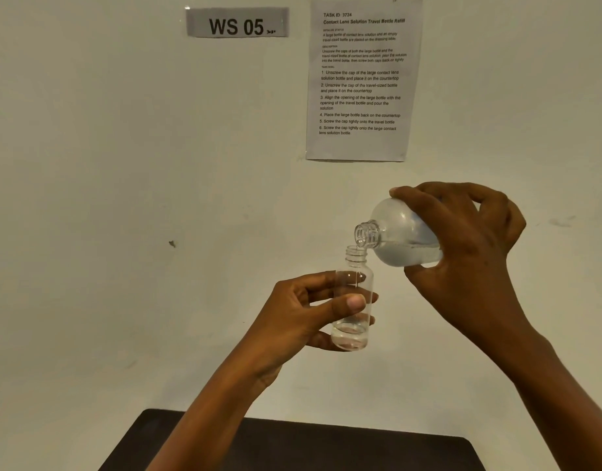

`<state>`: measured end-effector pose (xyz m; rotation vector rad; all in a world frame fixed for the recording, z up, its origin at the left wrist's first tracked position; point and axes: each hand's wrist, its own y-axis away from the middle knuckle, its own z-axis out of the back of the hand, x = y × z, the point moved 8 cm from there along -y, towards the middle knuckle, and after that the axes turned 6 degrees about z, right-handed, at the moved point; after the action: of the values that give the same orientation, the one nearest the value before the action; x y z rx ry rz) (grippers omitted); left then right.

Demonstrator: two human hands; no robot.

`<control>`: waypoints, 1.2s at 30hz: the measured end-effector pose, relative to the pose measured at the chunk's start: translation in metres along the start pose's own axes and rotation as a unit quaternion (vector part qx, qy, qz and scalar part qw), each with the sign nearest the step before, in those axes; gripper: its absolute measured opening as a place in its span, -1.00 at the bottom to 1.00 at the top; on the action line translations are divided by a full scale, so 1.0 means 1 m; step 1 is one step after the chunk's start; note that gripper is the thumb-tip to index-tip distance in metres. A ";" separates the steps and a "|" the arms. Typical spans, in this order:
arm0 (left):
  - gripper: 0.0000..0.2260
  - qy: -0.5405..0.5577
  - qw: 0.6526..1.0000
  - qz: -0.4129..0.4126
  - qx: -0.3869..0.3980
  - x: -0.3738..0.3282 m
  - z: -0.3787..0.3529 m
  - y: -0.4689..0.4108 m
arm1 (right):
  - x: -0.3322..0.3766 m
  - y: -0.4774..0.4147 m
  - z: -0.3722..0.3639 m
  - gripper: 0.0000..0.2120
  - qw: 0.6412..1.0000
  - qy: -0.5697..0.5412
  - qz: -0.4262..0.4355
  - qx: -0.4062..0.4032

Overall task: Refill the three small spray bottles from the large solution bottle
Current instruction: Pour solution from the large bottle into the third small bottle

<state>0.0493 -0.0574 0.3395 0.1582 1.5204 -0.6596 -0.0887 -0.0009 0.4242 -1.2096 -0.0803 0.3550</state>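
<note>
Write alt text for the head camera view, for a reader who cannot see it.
The right hand tips a large clear bottle so its open neck meets the mouth of a small clear bottle, held upright by the left hand with a little liquid at its bottom. Behind, an instruction sheet hangs on a pale wall.

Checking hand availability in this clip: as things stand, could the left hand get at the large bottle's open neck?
Probably not: the left hand is wrapped around the small bottle, held directly under the large bottle, tilted in the right hand.
</note>
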 end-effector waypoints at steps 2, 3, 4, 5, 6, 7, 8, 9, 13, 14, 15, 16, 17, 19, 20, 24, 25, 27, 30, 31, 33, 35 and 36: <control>-0.63 -0.002 1.000 0.001 0.000 0.001 0.000 0.000 | 0.000 0.000 0.000 -0.30 1.000 0.002 0.002 0.001; -0.62 -0.003 1.000 0.002 0.000 0.001 0.001 0.000 | 0.000 0.000 -0.001 -0.31 1.000 0.003 0.001 0.001; -0.62 -0.002 1.000 0.002 0.000 0.001 0.001 0.000 | 0.000 0.000 -0.001 -0.31 1.000 0.003 0.000 0.001; -0.63 -0.002 1.000 0.002 0.000 0.001 0.001 0.000 | 0.000 0.000 -0.001 -0.31 1.000 0.002 0.000 0.002; -0.63 -0.002 1.000 0.002 0.000 0.001 0.001 0.000 | 0.000 0.000 -0.002 -0.31 1.000 0.001 0.000 0.003; -0.63 -0.002 1.000 0.002 -0.001 0.001 0.002 0.000 | 0.000 0.000 -0.002 -0.30 1.000 0.000 0.001 0.003; -0.62 -0.002 1.000 0.002 -0.001 0.002 0.002 0.000 | 0.000 0.000 -0.002 -0.30 1.000 0.000 0.001 0.003; -0.62 -0.002 1.000 0.003 -0.002 0.002 0.002 0.000 | 0.000 0.000 -0.002 -0.30 1.000 0.000 0.001 0.004; -0.60 -0.002 1.000 0.006 -0.005 0.004 0.003 -0.001 | 0.001 0.000 -0.004 -0.31 1.000 0.003 0.002 0.005; -0.60 -0.003 1.000 0.006 -0.006 0.004 0.003 -0.001 | 0.001 0.000 -0.004 -0.30 1.000 0.004 0.003 0.006; -0.60 -0.003 1.000 0.007 -0.006 0.004 0.004 -0.002 | 0.001 -0.001 -0.005 -0.30 1.000 0.004 0.003 0.007; -0.61 -0.003 1.000 0.006 -0.005 0.004 0.004 -0.002 | 0.001 -0.001 -0.005 -0.30 1.000 0.003 0.004 0.007; -0.62 -0.003 1.000 0.006 -0.005 0.004 0.004 -0.002 | 0.001 -0.001 -0.005 -0.30 1.000 0.003 0.004 0.007; -0.63 -0.003 1.000 0.005 -0.004 0.004 0.004 -0.002 | 0.001 -0.001 -0.005 -0.30 1.000 0.003 0.004 0.005; -0.63 -0.003 1.000 0.005 -0.004 0.005 0.004 -0.002 | 0.001 -0.001 -0.005 -0.31 1.000 0.003 0.005 0.004; -0.63 -0.005 1.000 0.005 -0.006 0.005 0.004 -0.002 | 0.000 -0.001 -0.004 -0.31 1.000 0.008 0.005 0.001; -0.62 -0.007 1.000 0.006 -0.006 0.005 0.004 -0.003 | 0.000 -0.001 -0.004 -0.31 1.000 0.009 0.005 0.002; -0.62 -0.008 1.000 0.007 -0.007 0.006 0.003 -0.003 | 0.000 0.000 -0.005 -0.32 1.000 0.012 0.003 0.004; -0.61 -0.005 1.000 0.007 -0.009 0.006 0.004 -0.003 | 0.000 0.000 -0.004 -0.31 1.000 0.014 0.006 0.005; -0.61 0.000 1.000 0.005 -0.012 0.005 0.005 -0.002 | -0.001 0.000 -0.004 -0.31 1.000 0.017 0.006 0.004; -0.60 0.008 1.000 -0.003 -0.021 0.001 0.009 -0.001 | -0.001 0.001 -0.003 -0.32 1.000 0.024 0.007 -0.002; -0.60 0.009 1.000 -0.010 -0.028 -0.003 0.012 -0.001 | -0.003 0.005 -0.004 -0.29 1.000 0.018 -0.009 -0.012; -0.60 0.008 0.999 -0.009 -0.031 -0.004 0.013 0.000 | -0.005 0.006 -0.004 -0.28 1.000 0.007 -0.024 -0.015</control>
<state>0.0608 -0.0630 0.3441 0.1027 1.5582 -0.6269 -0.0934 -0.0041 0.4175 -1.2384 -0.1032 0.3053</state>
